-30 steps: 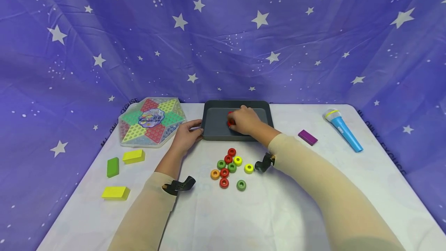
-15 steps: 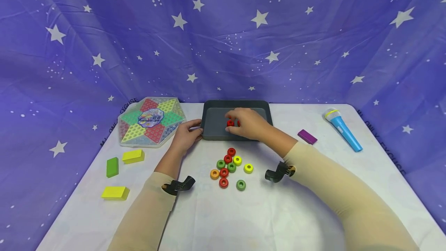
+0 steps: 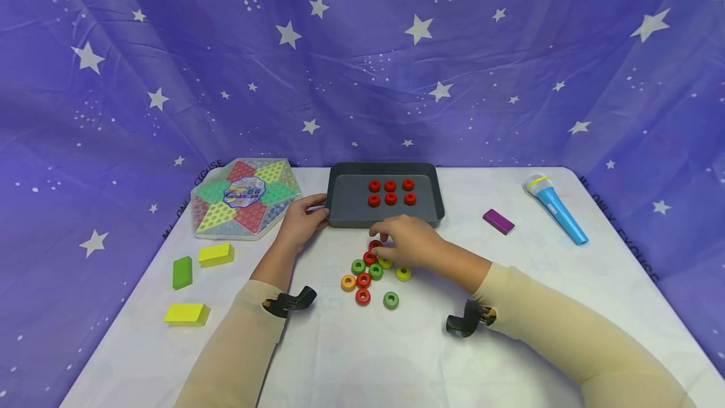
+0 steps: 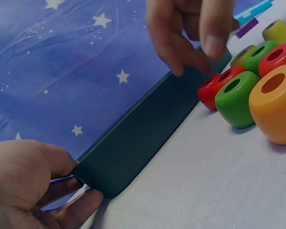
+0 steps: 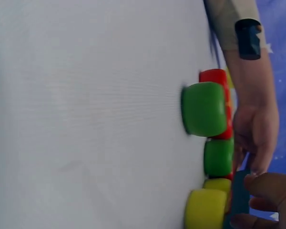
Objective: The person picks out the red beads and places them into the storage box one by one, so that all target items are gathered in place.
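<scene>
Well, right hand (image 3: 409, 241) low over nearest red ring (image 3: 372, 244), thumb and fingers spread, ring between tips; contact, cannot tell. Just beside thumb, second red ring (image 3: 369, 263). Below palm, yellow ring (image 3: 403, 277); further off, orange ring (image 3: 348, 288) and lone green ring (image 3: 391, 306), person's side of fingers. Beyond fingertips, dark tray (image 3: 348, 203), six red rings (image 3: 390, 199) inside, two rows. Left hand (image 3: 302, 222) at tray's left end, thumb and fingers parted, tips touching it. Far right of fingers: purple block (image 3: 498, 221), blue microphone (image 3: 559, 211).
</scene>
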Motion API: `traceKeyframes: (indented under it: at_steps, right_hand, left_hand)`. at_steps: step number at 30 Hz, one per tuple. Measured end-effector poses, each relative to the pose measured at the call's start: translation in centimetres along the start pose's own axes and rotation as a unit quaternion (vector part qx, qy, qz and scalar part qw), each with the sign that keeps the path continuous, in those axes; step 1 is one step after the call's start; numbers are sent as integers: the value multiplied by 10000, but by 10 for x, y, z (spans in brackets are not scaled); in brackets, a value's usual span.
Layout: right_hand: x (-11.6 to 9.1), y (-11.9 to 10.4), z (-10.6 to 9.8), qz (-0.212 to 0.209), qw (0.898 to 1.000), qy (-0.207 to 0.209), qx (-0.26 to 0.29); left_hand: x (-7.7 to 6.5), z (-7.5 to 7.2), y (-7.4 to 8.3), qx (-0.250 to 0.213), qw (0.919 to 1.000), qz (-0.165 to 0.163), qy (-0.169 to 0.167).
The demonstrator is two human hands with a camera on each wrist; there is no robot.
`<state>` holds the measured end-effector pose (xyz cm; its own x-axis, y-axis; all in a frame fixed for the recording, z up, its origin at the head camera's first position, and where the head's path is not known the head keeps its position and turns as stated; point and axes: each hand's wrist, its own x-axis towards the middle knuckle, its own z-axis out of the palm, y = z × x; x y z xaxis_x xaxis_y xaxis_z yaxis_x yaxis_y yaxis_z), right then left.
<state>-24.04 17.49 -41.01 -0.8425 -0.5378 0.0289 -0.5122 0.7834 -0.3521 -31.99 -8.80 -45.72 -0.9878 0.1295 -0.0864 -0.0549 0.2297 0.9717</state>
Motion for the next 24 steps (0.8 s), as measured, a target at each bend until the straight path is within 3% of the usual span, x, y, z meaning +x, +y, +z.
traceKeyframes:
  at_steps: [6,17,24]
  right_hand:
    - [4,-1,8,164,9995,-12,-264]
    - [18,-12,3,735,9950,-579,-346]
    - [20,-13,3,783,9938,-713,-349]
  left_hand:
    - [0,-1,-1,-1,10000,34,61]
    - [0,-2,0,-4,10000,58,-74]
    - [1,-3,-2,-45,9999,49,-96]
